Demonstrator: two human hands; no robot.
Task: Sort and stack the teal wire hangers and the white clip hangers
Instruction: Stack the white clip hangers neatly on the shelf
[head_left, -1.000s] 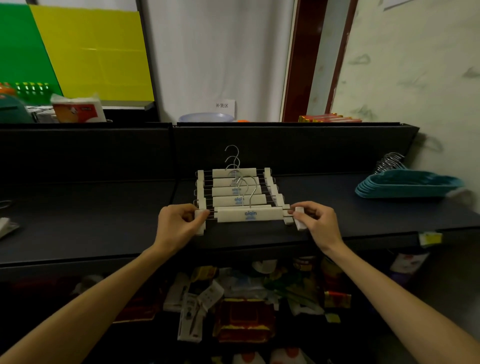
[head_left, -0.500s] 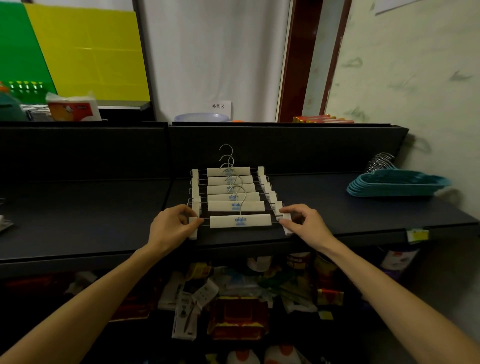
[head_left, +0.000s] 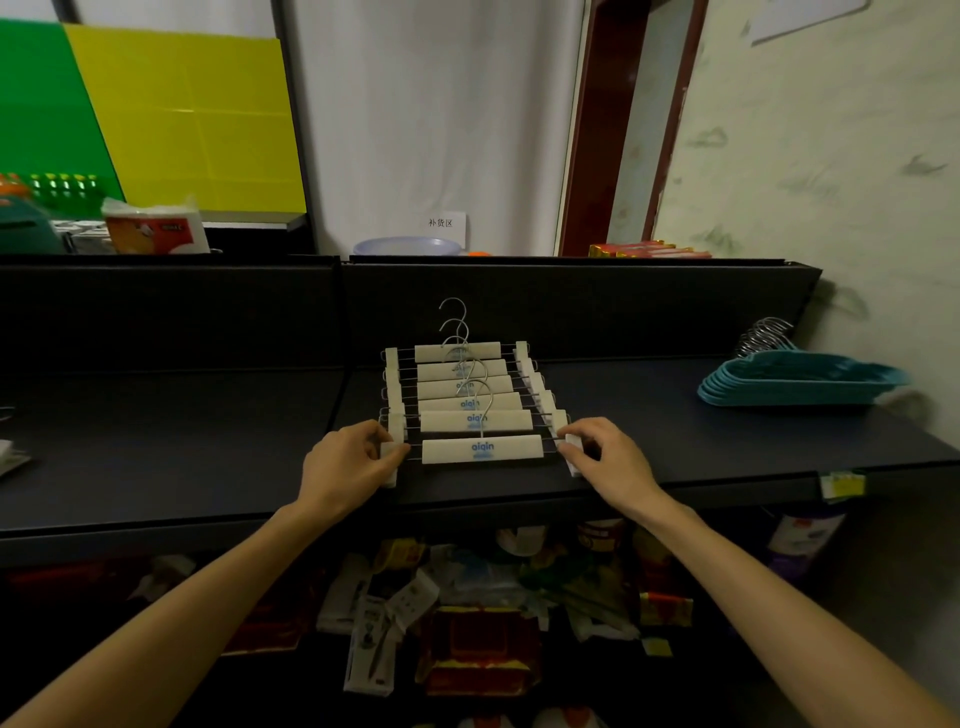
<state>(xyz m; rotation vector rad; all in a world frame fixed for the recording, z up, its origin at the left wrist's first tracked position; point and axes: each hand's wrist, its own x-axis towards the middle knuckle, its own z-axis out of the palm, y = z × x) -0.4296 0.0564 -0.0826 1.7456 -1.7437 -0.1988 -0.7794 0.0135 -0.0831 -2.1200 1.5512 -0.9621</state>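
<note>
Little has been shifted since a moment ago: the nearest white clip hanger (head_left: 482, 450) is still pinched at its nine o'clock clip by the left hand (head_left: 347, 466) and at its three o'clock clip by the right hand (head_left: 609, 461). It is laid at the six o'clock end of the fanned white row on the dark shelf (head_left: 182, 441), while the stacked teal wire hangers (head_left: 795, 383) are seen well apart at three o'clock.

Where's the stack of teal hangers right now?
In the head view, the teal hangers sit stacked at the far right of the dark shelf, by the wall, well right of the white clip hangers.
</note>
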